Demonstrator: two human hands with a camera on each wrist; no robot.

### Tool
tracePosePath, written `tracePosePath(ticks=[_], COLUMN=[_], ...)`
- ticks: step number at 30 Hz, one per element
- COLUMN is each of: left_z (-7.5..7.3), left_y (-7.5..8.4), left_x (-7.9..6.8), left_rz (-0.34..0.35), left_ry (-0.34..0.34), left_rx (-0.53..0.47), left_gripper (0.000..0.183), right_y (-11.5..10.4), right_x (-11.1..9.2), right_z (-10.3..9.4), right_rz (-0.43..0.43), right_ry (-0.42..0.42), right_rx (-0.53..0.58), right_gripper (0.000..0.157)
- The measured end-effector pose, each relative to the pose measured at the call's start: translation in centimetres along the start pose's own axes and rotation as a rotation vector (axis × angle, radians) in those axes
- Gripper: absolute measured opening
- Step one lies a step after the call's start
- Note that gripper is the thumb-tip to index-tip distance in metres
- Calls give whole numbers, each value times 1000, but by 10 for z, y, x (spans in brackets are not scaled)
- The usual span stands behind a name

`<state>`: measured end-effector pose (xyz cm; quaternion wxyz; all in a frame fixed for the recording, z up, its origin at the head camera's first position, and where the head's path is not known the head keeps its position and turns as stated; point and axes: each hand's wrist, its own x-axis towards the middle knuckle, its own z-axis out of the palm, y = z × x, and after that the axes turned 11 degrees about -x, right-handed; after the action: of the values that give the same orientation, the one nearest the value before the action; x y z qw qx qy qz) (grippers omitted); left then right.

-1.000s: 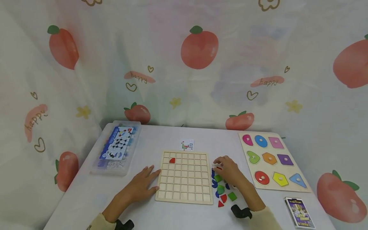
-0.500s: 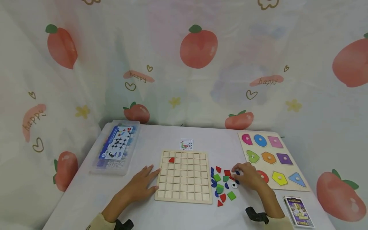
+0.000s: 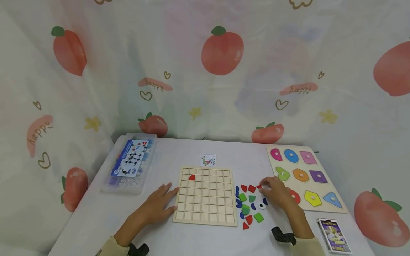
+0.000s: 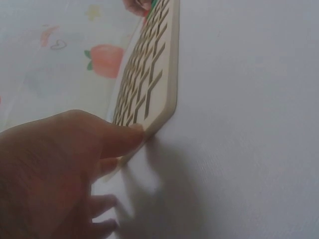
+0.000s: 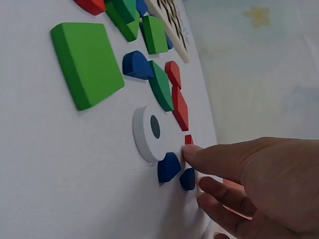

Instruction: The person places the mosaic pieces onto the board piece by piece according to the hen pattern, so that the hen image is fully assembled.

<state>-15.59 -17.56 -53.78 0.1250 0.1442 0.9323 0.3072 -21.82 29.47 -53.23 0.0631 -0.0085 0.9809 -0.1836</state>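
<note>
Red square (image 3: 252, 189) turned askew, small red piece (image 3: 259, 186) shifted back, right fingers (image 3: 266, 181) now at it — perhaps pinching

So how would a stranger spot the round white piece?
Find the wooden grid board, then look just to its right, where small coloured pieces lie scattered. On the side of that scatter farthest from the board, next to blue pieces, is the round white piece. It alone is white, with a dark dot in its middle; its neighbours are red, green or blue.
</note>
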Motion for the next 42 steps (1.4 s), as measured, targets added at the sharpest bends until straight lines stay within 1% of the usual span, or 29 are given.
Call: tracePosePath(ticks=[3, 9, 15, 22, 26, 30, 32, 35, 39, 42], left_z=[0, 0, 0, 0, 0, 0, 0, 0, -1, -1], left_y=[0, -1, -1, 0, 1, 1, 1, 2, 3, 3], left_x=[0, 0, 0, 0, 0, 0, 0, 0, 0, 0], left_rz=[2, 10, 8, 1, 2, -2, -4, -7, -8, -9], left_ry=[5, 4, -1, 2, 9, 3, 0, 2, 8, 8], left_rx=[6, 10, 12, 14, 7, 0, 3, 11, 9, 6], left_gripper=[69, 69, 68, 68, 68, 68, 69, 70, 70, 69], right_y=[-1, -1, -3, -13, -24, -44, -57, -82, -123, -154], right_x=[-1, -1, 3, 21, 32, 38, 40, 43, 43, 40], right_z=[-1, 0, 4, 12, 15, 16, 17, 22, 33, 43], right_rz=[-2, -3, -21, -32, -40, -35, -33, -58, -125, -206], right_ry=[-12, -3, 13, 35, 46, 75, 94, 115, 109, 97], right_rx=[8, 9, 13, 36, 29, 21, 20, 13, 5, 20], right_gripper=[26, 30, 30, 27, 26, 27, 26, 26, 24, 21])
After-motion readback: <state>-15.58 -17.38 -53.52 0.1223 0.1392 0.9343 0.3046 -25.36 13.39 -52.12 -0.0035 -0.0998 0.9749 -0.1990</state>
